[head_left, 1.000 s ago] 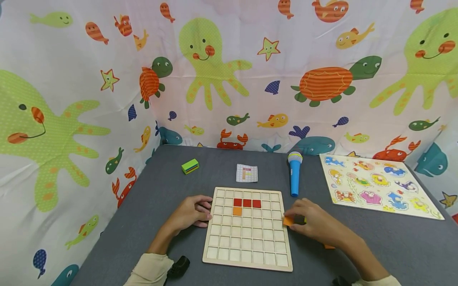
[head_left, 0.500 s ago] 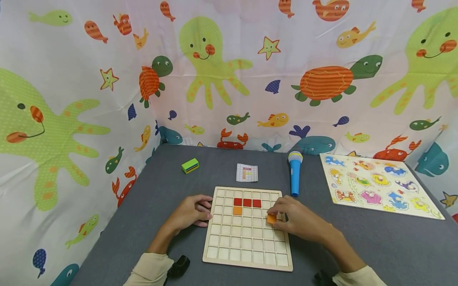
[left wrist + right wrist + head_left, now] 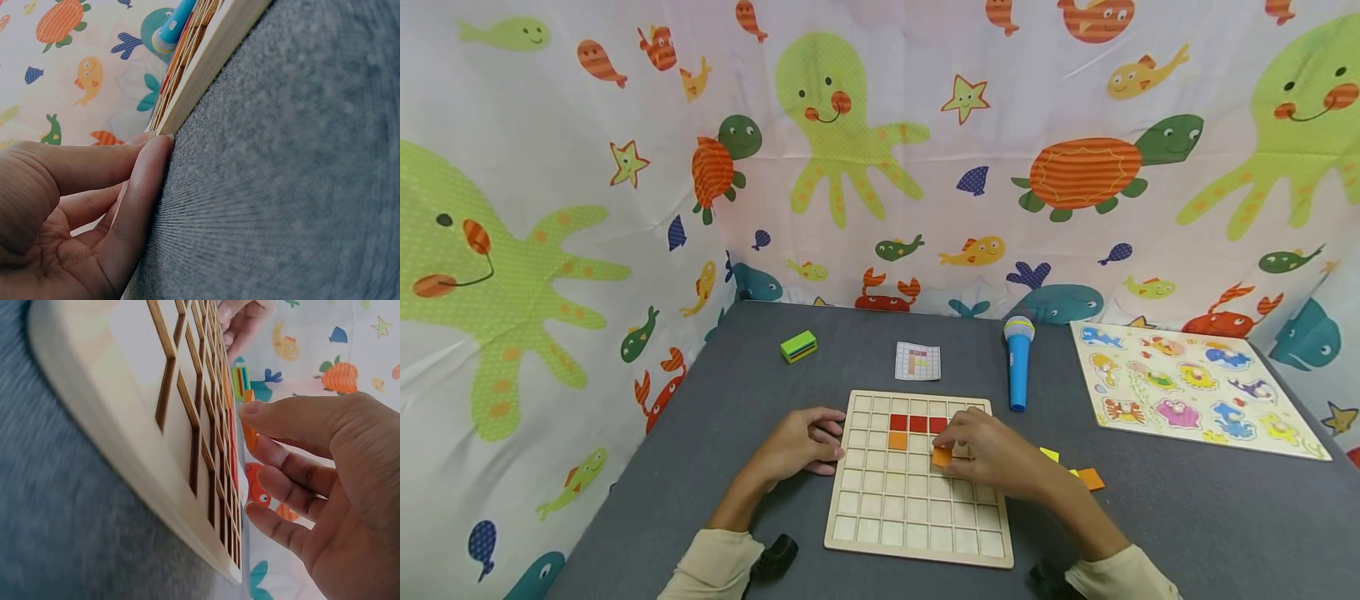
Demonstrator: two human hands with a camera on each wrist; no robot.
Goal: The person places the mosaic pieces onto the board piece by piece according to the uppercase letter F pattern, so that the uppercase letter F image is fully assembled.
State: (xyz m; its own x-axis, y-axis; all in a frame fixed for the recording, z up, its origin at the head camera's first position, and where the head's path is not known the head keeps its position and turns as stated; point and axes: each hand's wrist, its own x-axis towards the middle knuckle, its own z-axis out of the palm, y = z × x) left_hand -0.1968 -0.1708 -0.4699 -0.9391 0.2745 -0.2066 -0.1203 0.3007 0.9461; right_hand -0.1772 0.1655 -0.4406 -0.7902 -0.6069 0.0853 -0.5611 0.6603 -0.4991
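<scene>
Orange tile (image 3: 941, 457) pinched in right hand (image 3: 995, 450), over board (image 3: 917, 532); left hand (image 3: 796, 447), relaxed, touches edge.

1 high view, 2 close

The head camera looks forward and down at the grid board (image 3: 917, 486). 2 wrist cameras, low and close beside it, face the patterned curtain (image 3: 880, 108); all 3 share both.

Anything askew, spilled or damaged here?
Nothing looks spilled or damaged. The only untidy bit: loose yellow and orange tiles lying askew right of the wooden grid board, while the red tiles sit straight in their cells.
</scene>
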